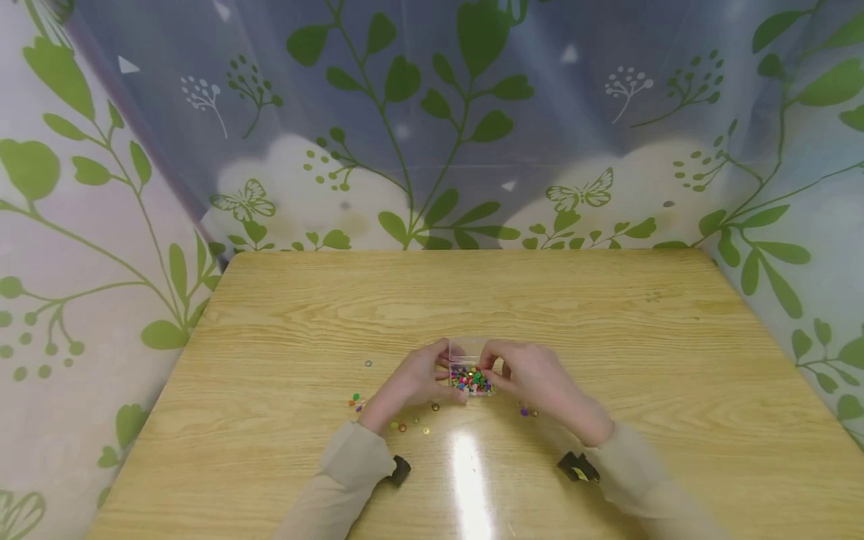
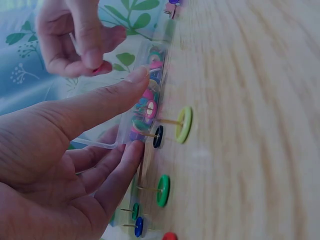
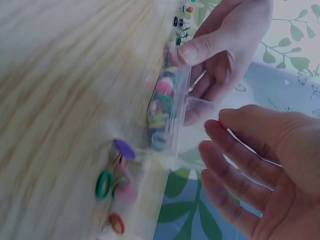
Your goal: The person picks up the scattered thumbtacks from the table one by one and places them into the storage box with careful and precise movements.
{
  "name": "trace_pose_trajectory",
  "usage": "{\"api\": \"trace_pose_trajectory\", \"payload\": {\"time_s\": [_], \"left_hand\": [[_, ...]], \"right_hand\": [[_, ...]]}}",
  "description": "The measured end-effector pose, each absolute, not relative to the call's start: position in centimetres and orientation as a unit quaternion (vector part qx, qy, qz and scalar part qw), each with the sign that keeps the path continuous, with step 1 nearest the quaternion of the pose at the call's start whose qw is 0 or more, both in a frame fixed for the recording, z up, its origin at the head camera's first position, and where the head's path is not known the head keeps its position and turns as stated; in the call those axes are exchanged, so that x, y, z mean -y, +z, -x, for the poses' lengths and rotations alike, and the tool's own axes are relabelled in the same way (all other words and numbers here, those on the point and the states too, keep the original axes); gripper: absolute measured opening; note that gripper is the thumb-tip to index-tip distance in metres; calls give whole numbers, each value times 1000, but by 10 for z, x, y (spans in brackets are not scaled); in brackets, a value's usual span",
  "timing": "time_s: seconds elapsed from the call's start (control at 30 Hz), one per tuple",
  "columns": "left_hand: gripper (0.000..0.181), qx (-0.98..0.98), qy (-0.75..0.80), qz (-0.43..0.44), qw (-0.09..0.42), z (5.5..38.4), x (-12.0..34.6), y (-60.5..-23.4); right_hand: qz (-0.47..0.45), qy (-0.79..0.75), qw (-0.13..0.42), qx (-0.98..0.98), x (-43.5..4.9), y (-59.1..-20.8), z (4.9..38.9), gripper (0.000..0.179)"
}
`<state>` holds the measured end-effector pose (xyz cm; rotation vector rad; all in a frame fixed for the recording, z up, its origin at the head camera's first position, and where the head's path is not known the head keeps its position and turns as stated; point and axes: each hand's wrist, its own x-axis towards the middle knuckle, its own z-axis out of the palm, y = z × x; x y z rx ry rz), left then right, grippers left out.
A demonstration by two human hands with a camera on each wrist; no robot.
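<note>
Curling round a clear, straight-edged plastic box (image 3: 181, 112) of glossy coloured tacks (image 1: 474, 381), the left hand (image 1: 420, 376) holds it on the wood-grained table (image 1: 574, 300); beside it, the right hand (image 1: 538, 373), grip together, pinches something small and red (image 2: 95, 70). Loose disc-headed tacks (image 2: 163, 190) lie nearby.

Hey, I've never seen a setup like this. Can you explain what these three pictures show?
There's no robot here, just a person's two bare hands. The wide picture comes from a camera on the head, looking forward and down; the other two come from a camera on each wrist. On the wooden table lie loose colourful tacks. The left hand holds a small clear box between thumb and fingers; its lid is open, with more tacks inside. The right hand pinches a tiny red thing, perhaps a tack, though it's too small to be sure.
</note>
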<state>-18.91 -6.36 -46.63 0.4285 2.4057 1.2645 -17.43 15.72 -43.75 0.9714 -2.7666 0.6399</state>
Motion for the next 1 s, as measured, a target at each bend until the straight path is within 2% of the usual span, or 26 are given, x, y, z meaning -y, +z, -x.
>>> {"api": "trace_pose_trajectory", "payload": {"time_s": [0.2, 0.43, 0.77, 1.0], "left_hand": [[66, -860, 445, -160, 193, 189, 63, -467], [65, -863, 439, -159, 194, 189, 63, -466], [66, -860, 444, -158, 196, 189, 63, -466], [67, -860, 447, -150, 196, 189, 63, -465]], "right_hand": [[-353, 238, 116, 898, -148, -441, 176, 10], [-366, 240, 141, 888, -139, -442, 177, 11], [-318, 231, 90, 915, -156, -438, 175, 13], [-281, 198, 86, 935, -189, -431, 172, 7]]}}
